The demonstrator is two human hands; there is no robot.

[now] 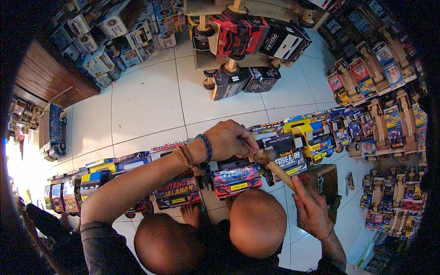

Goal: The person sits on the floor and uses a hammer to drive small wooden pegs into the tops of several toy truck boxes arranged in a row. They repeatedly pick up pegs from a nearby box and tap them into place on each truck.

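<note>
Head view: my right grip (314, 208) is closed on the end of a pale wooden-handled hammer (280, 173), which slants away from it, up and to the left. The hammer's rounded brown head sits just beside the fingertips of my left grip (229, 140). That left grip is bent inward, thumb and fingers close together, and I cannot tell whether it pinches anything. A dark blue braided bracelet (206, 153) circles the wrist behind it.

Just below my left grip stands a red toy truck (237, 181) with a yellow plate, and a dark toy truck (286, 153) is right of it, past the hammer's head. Farther right, above my right grip, is a yellow-and-blue toy truck (316, 141); a black-and-red toy truck (176, 190) is at the lower left of my left grip. They form part of a long row across white floor tiles (146, 110). Beneath my left grip are my bare knees (259, 222). Well beyond it stands a red-and-black toy truck (240, 36).
</note>
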